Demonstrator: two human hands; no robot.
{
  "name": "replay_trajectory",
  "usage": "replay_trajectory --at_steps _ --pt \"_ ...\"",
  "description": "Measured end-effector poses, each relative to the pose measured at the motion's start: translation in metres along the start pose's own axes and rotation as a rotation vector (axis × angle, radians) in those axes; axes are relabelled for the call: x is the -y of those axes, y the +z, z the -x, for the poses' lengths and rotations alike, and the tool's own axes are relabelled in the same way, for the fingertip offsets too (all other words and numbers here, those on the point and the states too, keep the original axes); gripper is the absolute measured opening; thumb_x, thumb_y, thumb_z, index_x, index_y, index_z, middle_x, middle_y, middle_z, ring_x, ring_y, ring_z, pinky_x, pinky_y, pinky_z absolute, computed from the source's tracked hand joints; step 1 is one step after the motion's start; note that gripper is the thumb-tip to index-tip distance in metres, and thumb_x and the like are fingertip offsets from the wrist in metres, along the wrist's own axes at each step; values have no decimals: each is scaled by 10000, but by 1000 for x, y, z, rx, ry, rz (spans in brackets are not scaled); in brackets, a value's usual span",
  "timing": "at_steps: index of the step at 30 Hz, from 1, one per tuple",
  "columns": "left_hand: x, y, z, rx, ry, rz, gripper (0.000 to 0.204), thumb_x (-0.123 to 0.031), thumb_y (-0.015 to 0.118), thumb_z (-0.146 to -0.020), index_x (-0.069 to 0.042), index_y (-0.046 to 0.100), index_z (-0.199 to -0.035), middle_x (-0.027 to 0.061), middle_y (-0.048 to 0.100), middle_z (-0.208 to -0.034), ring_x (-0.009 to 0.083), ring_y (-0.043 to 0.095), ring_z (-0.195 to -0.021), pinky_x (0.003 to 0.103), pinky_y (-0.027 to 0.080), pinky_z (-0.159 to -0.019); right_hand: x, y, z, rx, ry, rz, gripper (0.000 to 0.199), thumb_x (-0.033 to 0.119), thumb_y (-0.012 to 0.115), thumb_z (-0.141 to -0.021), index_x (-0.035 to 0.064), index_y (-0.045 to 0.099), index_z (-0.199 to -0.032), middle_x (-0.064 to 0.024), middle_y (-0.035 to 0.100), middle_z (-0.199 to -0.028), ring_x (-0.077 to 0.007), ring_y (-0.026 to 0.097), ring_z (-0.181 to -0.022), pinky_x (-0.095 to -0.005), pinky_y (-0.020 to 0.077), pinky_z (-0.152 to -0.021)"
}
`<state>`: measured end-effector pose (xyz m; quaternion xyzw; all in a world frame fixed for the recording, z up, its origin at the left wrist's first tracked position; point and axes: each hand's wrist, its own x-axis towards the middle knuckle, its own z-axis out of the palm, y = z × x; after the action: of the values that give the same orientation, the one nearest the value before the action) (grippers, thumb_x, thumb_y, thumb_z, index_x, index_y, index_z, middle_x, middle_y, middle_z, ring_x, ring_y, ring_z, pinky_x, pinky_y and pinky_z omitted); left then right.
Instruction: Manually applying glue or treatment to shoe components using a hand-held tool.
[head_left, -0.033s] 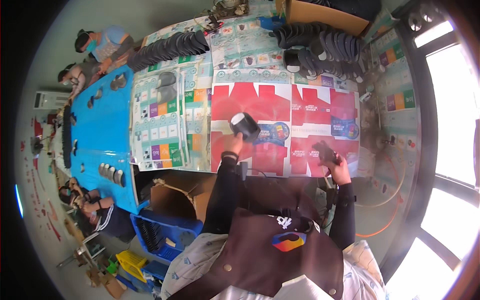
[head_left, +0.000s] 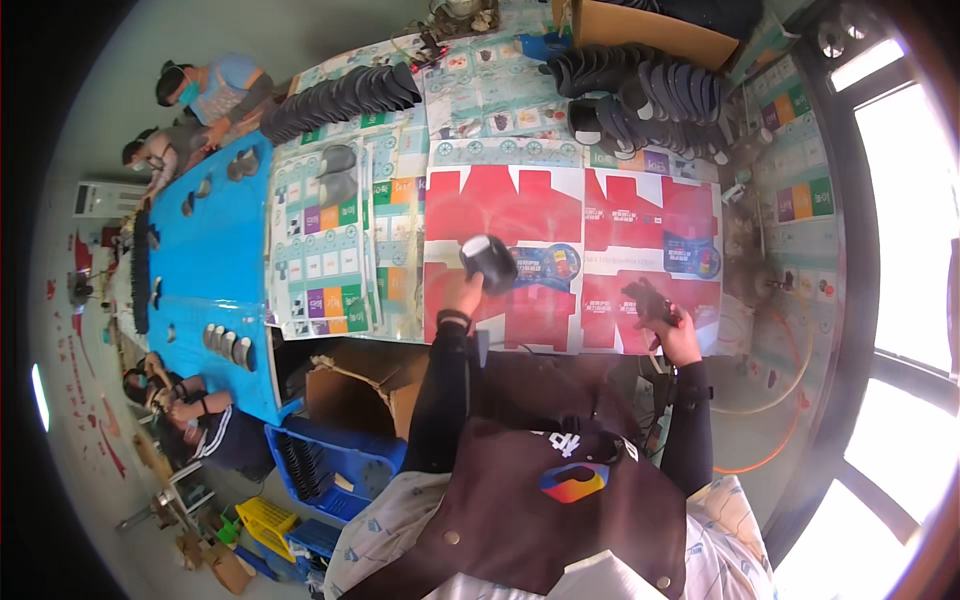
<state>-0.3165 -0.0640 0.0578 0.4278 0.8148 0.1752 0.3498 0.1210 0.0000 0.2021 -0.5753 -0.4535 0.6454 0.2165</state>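
My left hand (head_left: 463,294) is closed on a black curved shoe piece (head_left: 492,266) with a white patch at its upper left. It is held up over the red and white printed sheets (head_left: 505,205) on the table. To the right, my right hand (head_left: 678,338) is wrapped round a dark tool shaped like a spray gun (head_left: 650,304), above the same sheets. My fingers and the tool's dark colour hide its details. The two hands are well apart.
Rows of black curved pieces (head_left: 345,100) stand at the back left, with more stacked pieces (head_left: 680,95) at the back right. An orange hose (head_left: 795,415) loops at the right. People work around a blue table (head_left: 205,265) at the left; a blue crate (head_left: 335,470) stands below.
The view has shifted slightly. My left hand has brought the black shoe piece a little nearer and turned it slightly; my right hand keeps its hold on the tool.
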Motion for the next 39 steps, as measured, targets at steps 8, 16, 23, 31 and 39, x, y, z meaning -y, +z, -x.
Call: replay_trajectory --at_steps 8,16,23,31,39 --pt "9 9 78 31 -229 130 243 -223 723 -776 -33 572 -777 143 648 -687 322 699 -742 459 529 -696 -9 23 -27 158 -82 186 389 62 667 -819 -21 655 -1199 -101 714 -855 -141 648 -721 -324 508 -623" --pt "-3 31 21 64 45 88 392 -221 681 -852 10 633 -1165 195 729 -1054 337 711 -988 434 551 -869 -18 83 -32 148 -250 300 409 153 683 -832 67 662 -1231 -117 690 -823 -224 677 -779 -374 529 -736" --pt "9 50 -5 209 104 103 367 -182 698 -885 -20 616 -1204 169 726 -1059 314 710 -998 420 553 -860 11 151 -27 123 -152 573 307 208 641 -842 79 651 -1120 -238 685 -874 -459 660 -868 -511 518 -723" --pt "21 41 -17 320 168 155 340 -141 694 -853 27 615 -1138 212 713 -1055 356 702 -994 454 559 -861 24 203 -50 -62 -199 732 222 222 623 -873 74 645 -1038 -266 673 -864 -493 632 -871 -559 512 -732" --pt "18 41 -9 344 152 348 336 -177 655 -862 23 635 -1131 210 725 -1041 348 707 -988 438 555 -861 23 200 -63 -22 -253 709 198 230 625 -881 67 646 -993 -272 665 -857 -495 631 -872 -557 510 -731"
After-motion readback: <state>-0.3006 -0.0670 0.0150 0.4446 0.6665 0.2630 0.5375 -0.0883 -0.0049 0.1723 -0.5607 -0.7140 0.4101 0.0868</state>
